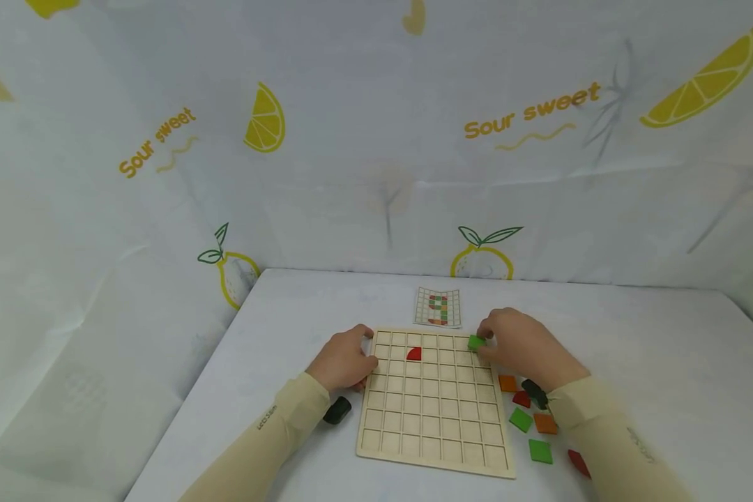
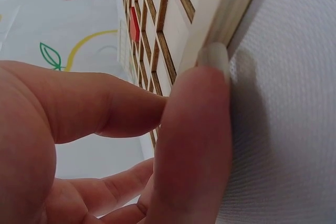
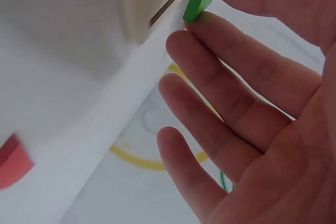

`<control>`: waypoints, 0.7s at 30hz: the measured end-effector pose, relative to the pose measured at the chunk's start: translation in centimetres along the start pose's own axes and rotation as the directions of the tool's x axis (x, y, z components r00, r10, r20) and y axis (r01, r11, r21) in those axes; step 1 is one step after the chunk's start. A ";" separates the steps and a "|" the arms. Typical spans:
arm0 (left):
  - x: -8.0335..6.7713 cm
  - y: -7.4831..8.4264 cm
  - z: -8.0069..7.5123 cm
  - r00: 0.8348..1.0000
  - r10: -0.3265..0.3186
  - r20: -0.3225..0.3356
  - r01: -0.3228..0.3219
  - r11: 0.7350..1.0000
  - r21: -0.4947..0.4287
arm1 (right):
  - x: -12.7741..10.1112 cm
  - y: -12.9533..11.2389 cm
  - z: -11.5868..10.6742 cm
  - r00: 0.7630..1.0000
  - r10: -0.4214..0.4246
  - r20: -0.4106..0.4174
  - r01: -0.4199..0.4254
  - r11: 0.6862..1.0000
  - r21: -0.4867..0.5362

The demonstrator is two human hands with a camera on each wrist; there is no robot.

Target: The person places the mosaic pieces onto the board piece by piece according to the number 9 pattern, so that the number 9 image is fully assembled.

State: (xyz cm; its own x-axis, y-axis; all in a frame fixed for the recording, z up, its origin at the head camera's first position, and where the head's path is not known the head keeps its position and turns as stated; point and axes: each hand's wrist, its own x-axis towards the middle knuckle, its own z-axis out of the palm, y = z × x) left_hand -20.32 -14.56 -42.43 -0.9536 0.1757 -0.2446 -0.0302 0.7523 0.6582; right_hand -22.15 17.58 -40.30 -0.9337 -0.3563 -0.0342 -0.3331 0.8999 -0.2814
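A wooden grid board (image 1: 436,418) lies on the table with one red quarter-round tile (image 1: 415,354) in a cell near its far side. At the board's far left corner, my left hand (image 1: 345,359) holds the edge, thumb and index finger bent against it. The left wrist view shows the thumb (image 2: 194,129) touching the board's side. My right hand (image 1: 521,345) pinches a green square tile (image 1: 475,343) between thumb and index finger over the far right corner. In the right wrist view this green tile (image 3: 198,2) is tilted, and the other fingers are extended.
Beyond the board lies a pattern card (image 1: 438,307). Right of the board are loose green tiles (image 1: 540,451), orange tiles (image 1: 545,423) and red tiles (image 1: 579,463). Dark objects sit by each wrist, one at the left (image 1: 337,411). A printed cloth backdrop (image 1: 376,139) hangs behind.
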 end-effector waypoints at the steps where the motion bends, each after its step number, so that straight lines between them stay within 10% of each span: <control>1: 0.0 0.0 0.0 1.000 0.001 0.000 -0.001 1.000 -0.002 | 0.2 -0.4 0.1 1.000 -0.005 0.001 0.005 1.000 0.003; 21: 0.1 -0.2 0.0 1.000 0.002 -0.006 -0.002 1.000 -0.009 | 2.1 -5.4 1.8 0.985 -0.169 -0.027 0.169 0.986 0.006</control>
State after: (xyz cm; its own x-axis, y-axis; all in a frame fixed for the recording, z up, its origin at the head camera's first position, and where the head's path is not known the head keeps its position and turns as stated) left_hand -20.38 -14.66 -42.59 -0.9554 0.1734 -0.2391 -0.0309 0.7463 0.6649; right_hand -22.11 11.48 -40.61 -0.8671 -0.4966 0.0395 -0.4857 0.8250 -0.2889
